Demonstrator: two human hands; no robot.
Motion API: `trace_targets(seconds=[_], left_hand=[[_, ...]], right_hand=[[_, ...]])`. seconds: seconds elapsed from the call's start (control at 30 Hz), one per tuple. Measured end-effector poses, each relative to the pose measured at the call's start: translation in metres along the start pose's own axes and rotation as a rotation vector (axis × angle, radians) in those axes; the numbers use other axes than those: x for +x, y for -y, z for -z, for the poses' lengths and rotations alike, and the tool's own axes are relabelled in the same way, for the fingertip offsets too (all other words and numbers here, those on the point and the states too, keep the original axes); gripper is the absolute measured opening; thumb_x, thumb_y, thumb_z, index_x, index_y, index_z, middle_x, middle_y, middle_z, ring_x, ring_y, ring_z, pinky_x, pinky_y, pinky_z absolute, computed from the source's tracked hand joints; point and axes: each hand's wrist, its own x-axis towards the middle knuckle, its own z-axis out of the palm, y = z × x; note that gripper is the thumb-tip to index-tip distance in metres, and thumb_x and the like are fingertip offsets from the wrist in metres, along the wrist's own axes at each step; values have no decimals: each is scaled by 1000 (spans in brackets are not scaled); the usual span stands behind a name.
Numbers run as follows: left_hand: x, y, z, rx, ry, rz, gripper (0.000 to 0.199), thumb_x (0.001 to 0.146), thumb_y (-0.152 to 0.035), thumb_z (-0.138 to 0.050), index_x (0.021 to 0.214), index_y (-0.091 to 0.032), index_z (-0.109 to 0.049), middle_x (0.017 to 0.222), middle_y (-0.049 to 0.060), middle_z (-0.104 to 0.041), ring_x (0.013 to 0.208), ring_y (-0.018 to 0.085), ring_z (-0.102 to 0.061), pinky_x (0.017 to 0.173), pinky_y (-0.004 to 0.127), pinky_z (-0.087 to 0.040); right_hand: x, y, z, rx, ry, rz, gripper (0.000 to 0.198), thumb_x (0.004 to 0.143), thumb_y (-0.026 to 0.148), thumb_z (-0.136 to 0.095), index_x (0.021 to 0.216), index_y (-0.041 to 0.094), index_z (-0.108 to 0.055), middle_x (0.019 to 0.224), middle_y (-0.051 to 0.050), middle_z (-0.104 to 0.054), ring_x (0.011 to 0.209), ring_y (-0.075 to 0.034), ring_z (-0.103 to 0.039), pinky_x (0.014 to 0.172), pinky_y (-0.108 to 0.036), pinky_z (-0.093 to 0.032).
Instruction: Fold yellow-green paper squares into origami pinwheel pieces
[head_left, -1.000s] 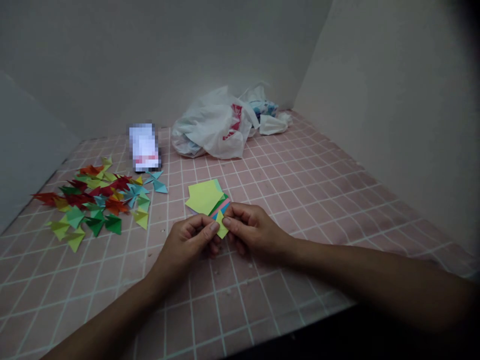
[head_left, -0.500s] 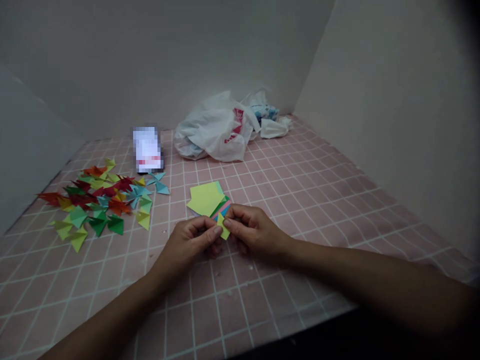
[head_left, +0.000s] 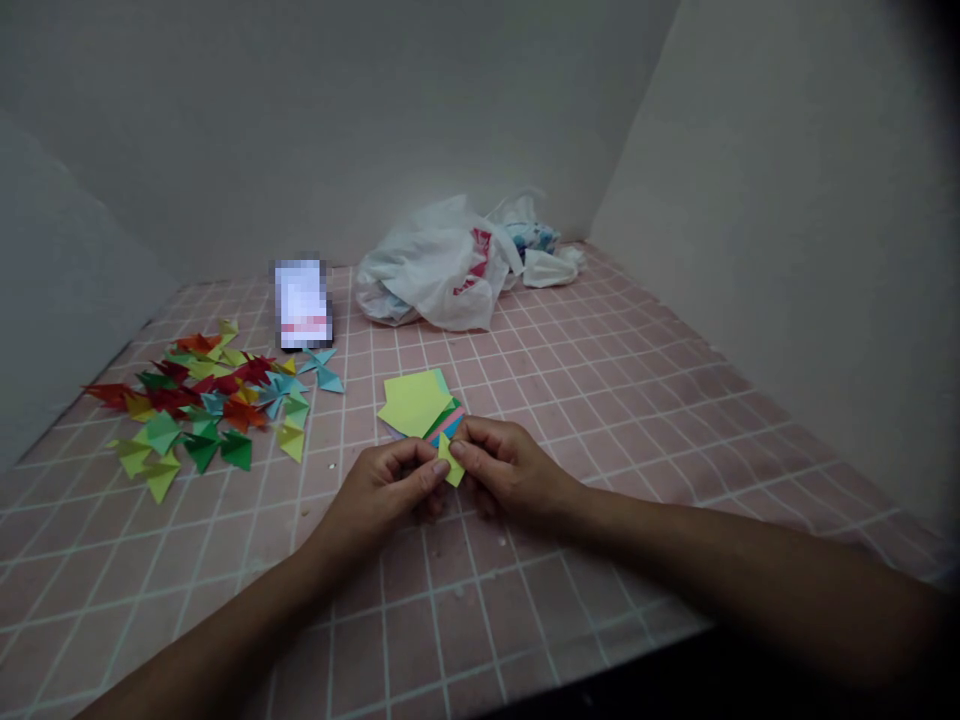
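Observation:
A small folded piece of yellow paper (head_left: 451, 466) is pinched between my two hands, just above the tabletop. My left hand (head_left: 397, 478) grips its left edge between thumb and fingers. On the opposite side, my right hand (head_left: 504, 468) closes on the paper with thumb and forefinger. Right behind the hands lies a loose stack of coloured paper sheets (head_left: 416, 400), yellow on top, with green, pink and blue edges showing. To the left spreads a pile of folded paper pieces (head_left: 201, 449) in red, orange, yellow, green and light blue.
A phone (head_left: 303, 303) with a lit, blurred screen stands behind the folded pieces. Toward the back wall lie a white plastic bag (head_left: 435, 265) with red print and a crumpled white wrapper (head_left: 551, 268). A pink checked cloth (head_left: 637, 420) covers the table.
The whole view has shifted slightly, so things appear a little lower and to the right. Both hands keep their pinch on the yellow paper, with almost no visible movement.

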Motion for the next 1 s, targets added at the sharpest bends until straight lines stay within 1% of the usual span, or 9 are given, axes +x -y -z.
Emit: trace_targets(seconds=[0.1, 0.2, 0.4, 0.5, 0.57, 0.6, 0.73, 0.9, 1.0], left_hand=[[-1, -3, -2, 18, -20, -1, 26, 83, -41, -68, 72, -17, -62, 60, -2, -59, 53, 10, -53, 54, 24, -41], [-2, -5, -2, 88, 4, -33, 27, 84, -41, -66, 70, -18, -62, 58, -1, -58, 54, 11, -51, 55, 25, -40], [-2, -7, -1, 164, 49, -79, 27, 86, -40, -62, 68, -19, -60, 58, -2, -55, 54, 11, -49, 55, 26, -39], [-2, -6, -1, 180, 69, -88, 27, 87, -39, -61, 69, -19, -60, 60, -1, -57, 56, 12, -50, 57, 26, -39], [-3, -5, -1, 159, 69, -77, 26, 86, -39, -62, 70, -18, -61, 60, -1, -58, 57, 12, -51, 58, 26, -40], [-3, -5, -2, 135, 60, -66, 26, 86, -39, -63, 71, -18, -61, 61, -1, -58, 57, 12, -52, 58, 26, -41], [-3, -4, -2, 18, -33, -36, 27, 86, -41, -64, 74, -17, -62, 63, -1, -60, 57, 12, -54, 58, 26, -43], [-2, -4, -1, 10, -89, -69, 24, 86, -39, -65, 76, -16, -65, 65, -1, -61, 59, 12, -55, 61, 26, -45], [-1, -4, 0, 26, -152, -96, 21, 83, -38, -69, 81, -18, -66, 69, -1, -63, 61, 12, -57, 60, 25, -45]], right_hand=[[0, -1, 0, 63, 12, 0, 21, 94, 34, -54, 80, 20, -49, 54, 7, -51, 38, -6, -46, 37, -17, -36], [0, 1, -1, 94, 15, -9, 20, 92, 34, -57, 80, 20, -50, 51, 8, -49, 38, -6, -45, 36, -17, -35], [-4, 3, -3, 29, -41, 4, 24, 93, 32, -57, 74, 20, -50, 52, 7, -48, 38, -5, -42, 36, -18, -31], [-5, 2, -4, 6, -52, -8, 29, 94, 35, -57, 71, 20, -49, 52, 7, -49, 37, -5, -42, 35, -18, -30], [-4, 0, -4, 38, -39, -22, 30, 94, 39, -56, 73, 20, -49, 51, 8, -48, 35, -5, -41, 34, -18, -30], [-3, -1, -4, 66, -37, -26, 31, 95, 41, -55, 74, 20, -50, 50, 8, -48, 34, -5, -40, 33, -18, -29], [0, -3, -1, 139, -7, 15, 37, 97, 49, -50, 77, 18, -51, 55, 5, -54, 40, -6, -49, 38, -18, -36], [-1, 0, -1, 103, 9, 0, 20, 91, 36, -63, 85, 19, -53, 56, 7, -53, 39, -5, -46, 37, -17, -35], [-1, 0, -2, 44, 19, -23, 22, 92, 34, -62, 80, 19, -52, 55, 7, -51, 37, -5, -44, 34, -17, -33]])
